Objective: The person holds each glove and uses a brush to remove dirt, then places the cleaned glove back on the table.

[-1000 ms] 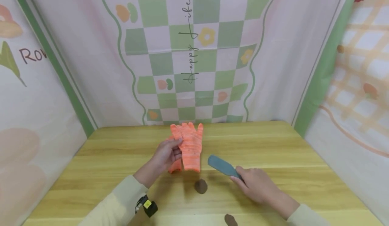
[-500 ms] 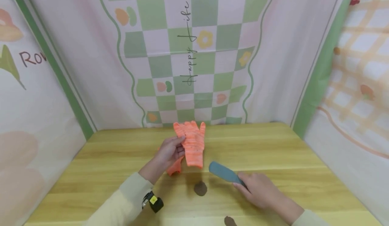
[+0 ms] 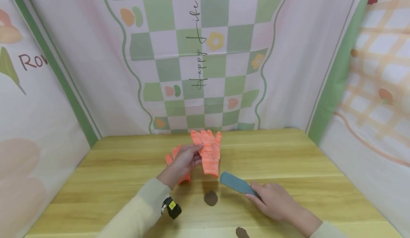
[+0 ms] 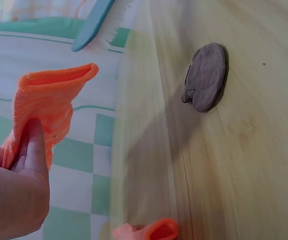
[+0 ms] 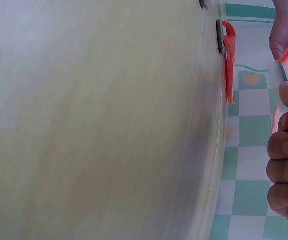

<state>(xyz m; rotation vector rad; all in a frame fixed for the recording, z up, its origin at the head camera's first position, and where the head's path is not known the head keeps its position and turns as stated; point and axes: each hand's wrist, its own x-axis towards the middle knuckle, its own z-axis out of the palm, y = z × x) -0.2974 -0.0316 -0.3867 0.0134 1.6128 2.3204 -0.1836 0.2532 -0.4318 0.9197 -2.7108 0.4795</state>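
My left hand [image 3: 185, 160] pinches an orange knitted glove [image 3: 211, 157] at its side, thumb on the front, and holds it up over the table with the fingers pointing away. In the left wrist view the cuff [image 4: 59, 77] of this glove gapes a little. A second orange glove [image 3: 175, 152] lies on the table, partly hidden behind my left hand and wrist. My right hand [image 3: 273, 199] grips a blue-grey brush [image 3: 235, 183], whose tip is just right of the held glove's cuff. White bristles [image 4: 115, 30] show along one side of the brush in the left wrist view.
A flat brown clay-like piece [image 3: 211, 198] lies on the wooden table [image 3: 112, 181] below the held glove. Another brown piece [image 3: 242, 232] is at the bottom edge of the head view. A printed curtain [image 3: 214, 70] rises right behind the table.
My left hand has carried the held glove to the right, away from the second glove, whose fingers now show. The brush in my right hand has come slightly nearer to me.
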